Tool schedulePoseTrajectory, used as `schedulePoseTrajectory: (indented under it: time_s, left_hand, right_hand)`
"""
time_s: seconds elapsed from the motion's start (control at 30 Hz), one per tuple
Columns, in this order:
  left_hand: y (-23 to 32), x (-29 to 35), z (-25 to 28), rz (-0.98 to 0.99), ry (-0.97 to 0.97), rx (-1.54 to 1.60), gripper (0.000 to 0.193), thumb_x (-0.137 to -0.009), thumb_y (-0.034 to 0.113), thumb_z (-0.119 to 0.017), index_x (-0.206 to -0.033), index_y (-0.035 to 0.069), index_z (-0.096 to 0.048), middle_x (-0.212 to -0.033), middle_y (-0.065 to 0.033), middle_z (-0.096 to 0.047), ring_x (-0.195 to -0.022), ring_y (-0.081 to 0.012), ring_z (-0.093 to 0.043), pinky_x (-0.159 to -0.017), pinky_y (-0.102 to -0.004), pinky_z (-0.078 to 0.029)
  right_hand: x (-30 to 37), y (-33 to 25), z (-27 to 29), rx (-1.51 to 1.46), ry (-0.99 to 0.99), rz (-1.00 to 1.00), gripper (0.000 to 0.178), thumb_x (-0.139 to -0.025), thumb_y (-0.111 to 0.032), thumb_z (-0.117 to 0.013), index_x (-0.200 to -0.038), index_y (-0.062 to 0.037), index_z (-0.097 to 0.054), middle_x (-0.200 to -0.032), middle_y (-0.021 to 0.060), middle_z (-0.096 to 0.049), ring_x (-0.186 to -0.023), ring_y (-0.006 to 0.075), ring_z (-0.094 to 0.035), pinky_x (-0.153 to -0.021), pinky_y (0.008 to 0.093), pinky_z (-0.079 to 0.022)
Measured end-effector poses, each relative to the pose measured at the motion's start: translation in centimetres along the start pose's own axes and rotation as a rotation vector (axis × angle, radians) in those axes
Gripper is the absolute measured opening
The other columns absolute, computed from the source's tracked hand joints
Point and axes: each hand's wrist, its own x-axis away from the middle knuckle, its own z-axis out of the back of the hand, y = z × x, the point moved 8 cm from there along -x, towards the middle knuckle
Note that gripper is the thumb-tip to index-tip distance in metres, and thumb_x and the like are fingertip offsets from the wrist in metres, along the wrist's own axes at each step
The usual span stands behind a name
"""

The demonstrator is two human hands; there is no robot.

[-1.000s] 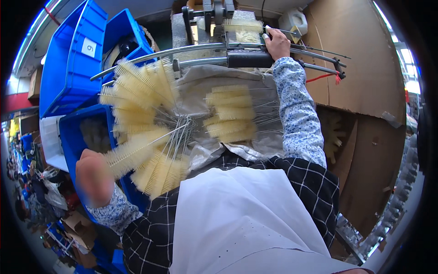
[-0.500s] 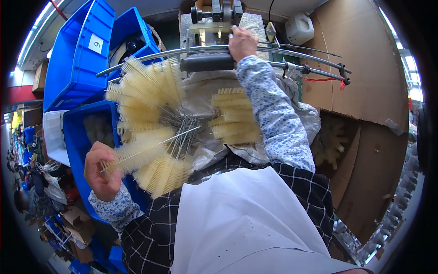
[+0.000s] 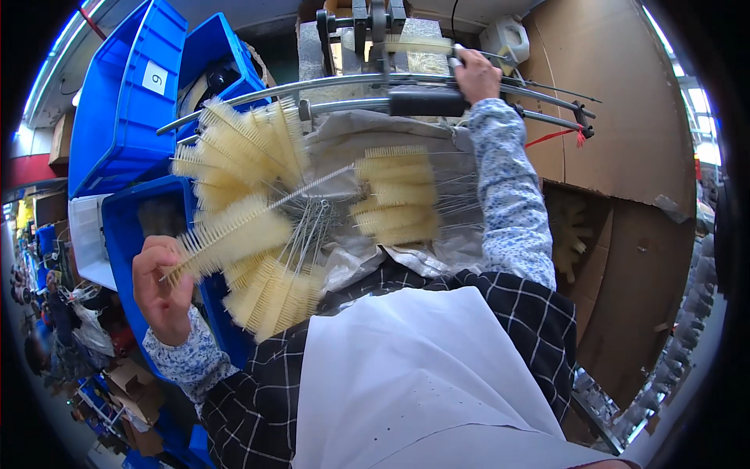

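Best done by keeping the left hand (image 3: 160, 285) pinched firmly on the bristled tip of the cream bottle brush (image 3: 234, 234) over the blue bin's (image 3: 125, 227) edge, while steadying the right hand (image 3: 475, 74), clenched around the machine's lever (image 3: 426, 102).

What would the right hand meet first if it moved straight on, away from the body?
Probably the grey machine: the right hand reaches up past the black bar toward it. Depth is unclear.

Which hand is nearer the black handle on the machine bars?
Right. The right hand is up at the bars just above the black handle; the left hand is far below-left, gripping a brush.
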Motion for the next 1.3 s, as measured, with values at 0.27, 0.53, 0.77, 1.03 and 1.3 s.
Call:
schedulePoseTrajectory:
  time_s: [0.27, 0.53, 0.77, 1.03, 1.3]
  left_hand:
    - [-0.8, -1.1, -1.8, 0.091, -0.101, 0.084, 0.022, -0.072, 0.002, -0.052, -0.093, 0.003, -0.043, -0.090, -0.0095, -0.043, -0.080, -0.0138, -0.040, -0.075, -0.0256, -0.032]
    - [-1.6, -1.7, -2.7, 0.146, -0.189, 0.187, 0.021, -0.074, 0.001, -0.053, -0.093, 0.003, -0.043, -0.092, -0.0073, -0.044, -0.084, -0.0129, -0.042, -0.075, -0.0242, -0.035]
    - [-0.4, -4.0, -10.0, 0.070, -0.340, 0.295, 0.025, -0.076, -0.001, -0.055, -0.098, 0.002, -0.045, -0.092, -0.0046, -0.046, -0.083, -0.0103, -0.049, -0.071, -0.0218, -0.042]
    - [-1.8, -3.7, -8.0, 0.021, -0.455, -0.349, 0.043, -0.072, 0.012, -0.065, -0.110, 0.005, -0.046, -0.104, -0.0104, -0.051, -0.086, -0.0221, -0.055, -0.075, -0.0311, -0.044]
    - [-8.0, 0.6, -6.3, 0.299, -0.640, -0.510, 0.037, -0.069, 0.008, -0.062, -0.103, 0.005, -0.051, -0.102, -0.0139, -0.050, -0.095, -0.0302, -0.051, -0.083, -0.0325, -0.040]
  right_hand:
    - [-3.1, 7.9, -0.3, 0.108, -0.075, 0.074, 0.028, -0.082, -0.029, -0.049, -0.107, -0.0207, -0.058, -0.105, 0.0072, -0.057, -0.093, 0.0279, -0.054, -0.081, 0.0393, -0.043]
    - [1.2, 6.5, 5.4, -0.553, -0.613, 0.008, 0.026, -0.084, -0.024, -0.052, -0.108, -0.0120, -0.057, -0.093, 0.0060, -0.061, -0.089, 0.0180, -0.056, -0.076, 0.0307, -0.043]
    - [11.1, -15.8, 13.0, -0.711, -0.606, 0.709, 0.035, -0.077, -0.007, -0.057, -0.110, -0.0038, -0.050, -0.099, 0.0122, -0.057, -0.089, 0.0195, -0.054, -0.079, 0.0301, -0.044]
    - [9.6, -16.2, 7.5, -0.785, -0.345, 0.446, 0.024, -0.074, -0.006, -0.059, -0.097, -0.0113, -0.057, -0.082, 0.0081, -0.059, -0.075, 0.0217, -0.056, -0.068, 0.0323, -0.046]
    - [0.4, -5.0, 1.3, 0.146, -0.164, 0.111, 0.028, -0.081, -0.017, -0.047, -0.105, -0.0281, -0.058, -0.090, 0.0029, -0.058, -0.087, 0.0204, -0.051, -0.079, 0.0353, -0.038]
